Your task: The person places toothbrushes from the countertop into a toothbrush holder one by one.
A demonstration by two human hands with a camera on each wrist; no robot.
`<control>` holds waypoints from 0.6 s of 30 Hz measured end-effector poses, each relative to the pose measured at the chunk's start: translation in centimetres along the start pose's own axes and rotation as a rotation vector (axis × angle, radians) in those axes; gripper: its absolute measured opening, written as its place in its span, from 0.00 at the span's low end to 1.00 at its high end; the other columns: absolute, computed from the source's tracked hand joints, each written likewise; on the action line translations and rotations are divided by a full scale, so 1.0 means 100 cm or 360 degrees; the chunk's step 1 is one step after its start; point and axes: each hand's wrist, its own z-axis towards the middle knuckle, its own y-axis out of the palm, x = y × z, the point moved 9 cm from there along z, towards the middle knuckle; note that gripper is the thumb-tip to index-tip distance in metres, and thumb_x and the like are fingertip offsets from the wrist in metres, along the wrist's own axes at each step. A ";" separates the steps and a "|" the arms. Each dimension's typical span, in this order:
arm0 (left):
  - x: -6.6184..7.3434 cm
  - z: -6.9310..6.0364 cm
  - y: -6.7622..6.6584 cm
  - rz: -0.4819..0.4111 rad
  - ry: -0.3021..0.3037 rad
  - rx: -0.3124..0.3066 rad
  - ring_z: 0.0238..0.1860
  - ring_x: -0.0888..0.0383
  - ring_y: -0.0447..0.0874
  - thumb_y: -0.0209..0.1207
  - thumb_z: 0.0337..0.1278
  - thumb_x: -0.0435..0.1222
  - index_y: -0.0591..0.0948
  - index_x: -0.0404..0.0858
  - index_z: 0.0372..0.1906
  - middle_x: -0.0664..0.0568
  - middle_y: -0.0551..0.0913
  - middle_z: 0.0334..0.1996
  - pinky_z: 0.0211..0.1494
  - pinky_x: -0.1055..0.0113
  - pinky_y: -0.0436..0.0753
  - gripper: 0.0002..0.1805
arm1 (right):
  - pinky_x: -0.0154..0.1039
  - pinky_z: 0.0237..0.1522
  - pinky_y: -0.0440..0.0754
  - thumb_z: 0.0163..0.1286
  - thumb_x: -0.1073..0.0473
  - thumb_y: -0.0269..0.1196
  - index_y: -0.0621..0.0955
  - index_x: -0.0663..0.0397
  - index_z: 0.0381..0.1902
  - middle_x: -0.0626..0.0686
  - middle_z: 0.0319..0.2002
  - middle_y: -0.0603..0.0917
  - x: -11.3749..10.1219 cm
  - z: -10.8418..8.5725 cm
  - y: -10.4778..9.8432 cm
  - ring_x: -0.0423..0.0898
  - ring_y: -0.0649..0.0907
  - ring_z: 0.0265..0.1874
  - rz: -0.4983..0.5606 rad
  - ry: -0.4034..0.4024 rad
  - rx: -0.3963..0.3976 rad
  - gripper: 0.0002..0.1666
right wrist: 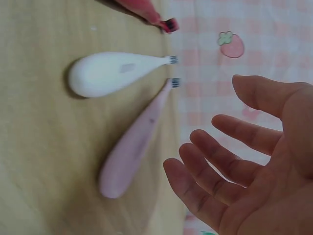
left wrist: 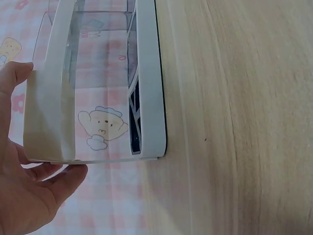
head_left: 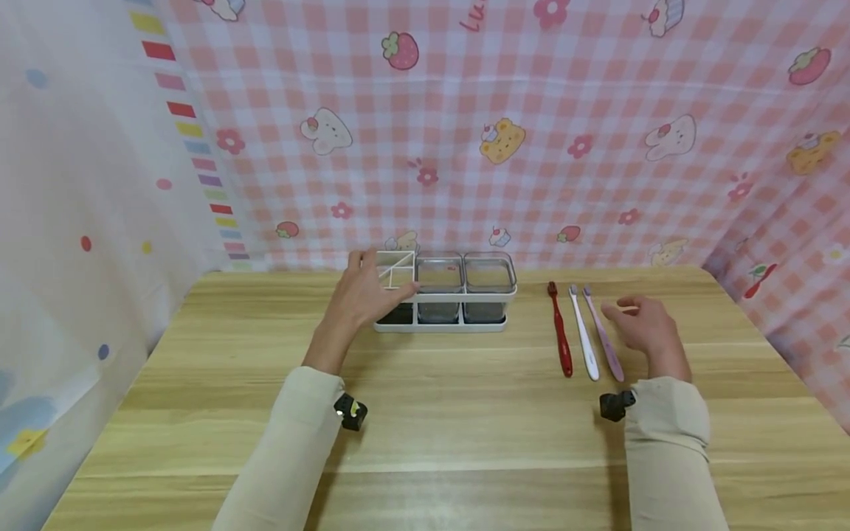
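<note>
— White plastic holder (head_left: 458, 299): saw it gripped, or merely touched?

— Gripped. Found its left end held between the thumb and curled fingers of the left hand (head_left: 361, 291), upright on the table (head_left: 465, 413), stretching from there toward the right hand (head_left: 643, 328).

— And inside, just right of the left hand?

— Counted two clear cups (head_left: 484, 312), each in its own compartment, and, closest to the left hand, a divided white insert (head_left: 398, 265). Saw no toothbrush in any of them.

— And the right hand?

— Found it unclenched, fingers relaxed, holding nothing, just right of the purple toothbrush (head_left: 606, 338). Farther over toward the left hand, noted the white toothbrush (head_left: 584, 335), then the red toothbrush (head_left: 561, 332), both nearer to the right hand.

— Judged the work how far along?

— Barely begun, as a guess. Counted as done: a left-hand grip on the holder, with both cups seated. Counted as left: all three toothbrushes, loose on the table between the hands, not yet held, not yet in any compartment.
</note>
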 end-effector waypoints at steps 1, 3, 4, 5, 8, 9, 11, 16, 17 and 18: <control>0.000 0.000 0.001 -0.0003 -0.0004 -0.0004 0.65 0.33 0.69 0.63 0.54 0.66 0.54 0.37 0.80 0.37 0.54 0.75 0.64 0.39 0.72 0.59 | 0.56 0.52 0.81 0.80 0.41 0.49 0.64 0.74 0.70 0.79 0.66 0.67 0.003 0.001 0.001 0.70 0.79 0.55 0.0002 0.0008 0.0002 0.41; 0.000 0.001 0.003 -0.0011 -0.0012 -0.0010 0.66 0.33 0.69 0.63 0.54 0.66 0.54 0.37 0.80 0.37 0.53 0.76 0.64 0.38 0.72 0.58 | 0.59 0.57 0.77 0.79 0.41 0.49 0.65 0.73 0.71 0.78 0.66 0.67 0.008 0.002 0.003 0.71 0.75 0.60 0.0009 0.0021 0.0001 0.41; -0.001 0.000 0.002 -0.0012 -0.0019 -0.0009 0.66 0.33 0.68 0.63 0.54 0.66 0.54 0.37 0.80 0.37 0.53 0.76 0.64 0.38 0.72 0.58 | 0.61 0.59 0.74 0.79 0.41 0.49 0.65 0.73 0.71 0.78 0.67 0.67 0.008 0.004 0.005 0.72 0.73 0.61 0.0008 0.0021 -0.0002 0.41; -0.002 0.000 0.001 -0.0010 -0.0022 -0.0009 0.66 0.33 0.68 0.63 0.54 0.66 0.53 0.36 0.80 0.37 0.53 0.76 0.64 0.38 0.72 0.59 | 0.62 0.60 0.73 0.79 0.40 0.49 0.65 0.73 0.71 0.78 0.66 0.67 0.009 0.005 0.006 0.73 0.71 0.62 0.0005 0.0017 0.0002 0.41; -0.003 -0.001 0.000 -0.0019 -0.0021 -0.0013 0.66 0.32 0.68 0.63 0.55 0.65 0.53 0.36 0.80 0.37 0.52 0.76 0.64 0.37 0.72 0.58 | 0.63 0.62 0.71 0.79 0.41 0.49 0.65 0.72 0.71 0.78 0.66 0.68 0.009 0.008 0.010 0.73 0.70 0.63 0.0020 0.0001 0.0010 0.41; -0.003 -0.001 0.000 -0.0019 -0.0021 -0.0014 0.66 0.33 0.68 0.63 0.55 0.65 0.52 0.36 0.80 0.37 0.52 0.76 0.63 0.37 0.72 0.58 | 0.63 0.62 0.71 0.80 0.41 0.49 0.66 0.73 0.70 0.78 0.66 0.68 0.009 0.009 0.010 0.73 0.71 0.63 0.0021 -0.0010 0.0016 0.40; -0.003 -0.002 0.000 -0.0021 -0.0022 -0.0016 0.66 0.33 0.68 0.63 0.55 0.65 0.52 0.36 0.80 0.37 0.52 0.77 0.64 0.37 0.72 0.59 | 0.63 0.61 0.72 0.80 0.42 0.49 0.66 0.73 0.70 0.78 0.66 0.68 0.008 0.011 0.012 0.73 0.72 0.62 0.0041 -0.0036 0.0023 0.40; -0.001 -0.001 0.000 -0.0009 -0.0019 -0.0026 0.67 0.33 0.67 0.62 0.55 0.66 0.53 0.36 0.80 0.37 0.53 0.76 0.64 0.37 0.72 0.59 | 0.63 0.61 0.72 0.80 0.44 0.51 0.67 0.73 0.69 0.78 0.65 0.70 0.006 0.015 0.015 0.73 0.73 0.61 0.0077 -0.0113 0.0067 0.38; -0.001 -0.001 0.001 -0.0005 -0.0017 -0.0028 0.67 0.33 0.67 0.62 0.54 0.67 0.53 0.36 0.80 0.37 0.53 0.76 0.64 0.37 0.71 0.59 | 0.64 0.60 0.72 0.80 0.44 0.52 0.67 0.72 0.69 0.78 0.64 0.70 0.005 0.015 0.016 0.73 0.73 0.61 0.0077 -0.0127 0.0077 0.37; -0.001 -0.001 0.001 -0.0006 -0.0015 -0.0030 0.67 0.33 0.67 0.62 0.54 0.67 0.53 0.36 0.80 0.37 0.53 0.76 0.64 0.37 0.71 0.59 | 0.64 0.60 0.72 0.80 0.44 0.52 0.67 0.72 0.70 0.78 0.64 0.70 0.006 0.016 0.017 0.73 0.73 0.61 0.0079 -0.0132 0.0087 0.37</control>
